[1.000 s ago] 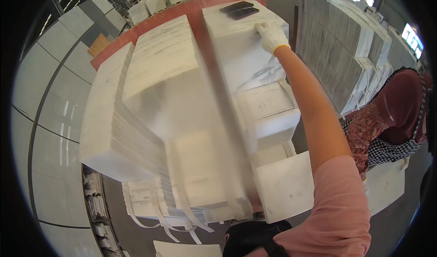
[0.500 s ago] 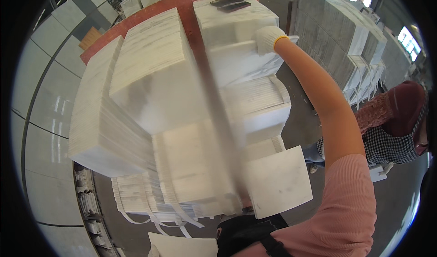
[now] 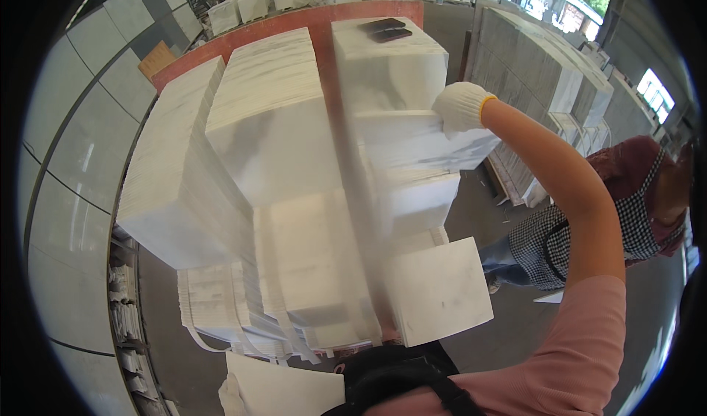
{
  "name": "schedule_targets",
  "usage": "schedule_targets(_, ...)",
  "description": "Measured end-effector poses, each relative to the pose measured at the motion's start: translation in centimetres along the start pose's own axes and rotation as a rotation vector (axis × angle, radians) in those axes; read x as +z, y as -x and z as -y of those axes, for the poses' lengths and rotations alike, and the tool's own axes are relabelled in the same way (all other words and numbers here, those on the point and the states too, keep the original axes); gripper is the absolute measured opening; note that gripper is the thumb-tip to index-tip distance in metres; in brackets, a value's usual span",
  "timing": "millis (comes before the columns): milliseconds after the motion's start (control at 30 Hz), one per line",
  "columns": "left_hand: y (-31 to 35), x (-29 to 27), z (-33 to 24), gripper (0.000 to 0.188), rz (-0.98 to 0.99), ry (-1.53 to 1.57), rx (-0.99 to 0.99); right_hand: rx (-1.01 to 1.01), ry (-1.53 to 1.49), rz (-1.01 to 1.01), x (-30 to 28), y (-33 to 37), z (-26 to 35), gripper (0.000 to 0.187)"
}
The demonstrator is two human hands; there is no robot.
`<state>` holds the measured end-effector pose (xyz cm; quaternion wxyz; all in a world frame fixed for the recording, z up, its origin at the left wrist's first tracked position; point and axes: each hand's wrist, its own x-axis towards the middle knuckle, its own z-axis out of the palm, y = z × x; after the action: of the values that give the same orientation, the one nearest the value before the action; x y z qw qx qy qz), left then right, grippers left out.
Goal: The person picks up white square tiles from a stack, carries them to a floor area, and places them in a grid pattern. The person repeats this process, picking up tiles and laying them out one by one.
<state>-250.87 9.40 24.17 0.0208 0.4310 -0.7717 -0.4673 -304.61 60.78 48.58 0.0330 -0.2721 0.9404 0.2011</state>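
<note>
My right hand [image 3: 464, 108], in a white knit glove with a yellow cuff, grips the upper edge of a grey-veined white marble tile [image 3: 420, 142]. That tile stands on edge in front of the back right stack of tiles [image 3: 394, 70], its right corner jutting past the stack. At the lower left, part of my gloved left hand [image 3: 230, 397] shows, closed around the outer edge of a plain white tile [image 3: 287, 385] held near my body. Most of its fingers are hidden.
More marble tile stacks [image 3: 276, 136] stand left, some strapped. A single tile [image 3: 440, 291] leans at the near right. Two dark phone-like objects [image 3: 387, 29] lie on the back right stack. A person in a checkered apron [image 3: 541, 247] stands at the right, near grey slabs [image 3: 530, 62].
My right hand has brought the veined tile nearer and to the right, away from the stack's face. The view has shifted, and the person at the right appears closer in.
</note>
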Motion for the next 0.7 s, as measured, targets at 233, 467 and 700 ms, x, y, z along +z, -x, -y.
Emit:
schedule_targets(233, -11.5, -1.9, 4.0, 0.052, 0.170, 0.041, 0.243, 0.090, -0.357, 0.351, -0.7, 16.1, 7.1, 0.049)
schedule_targets(467, -19.9, 0.0, 1.8, 0.041, 0.405, -0.154, 0.347, 0.498, -0.777, 0.534, 4.8, 35.6, 19.8, 0.056)
schedule_targets(700, -26.0, 6.3, 1.7, 0.032, 0.404, -0.619, 1.107, 1.022, -1.129, 0.422, 8.8, 54.0, 34.3, 0.049)
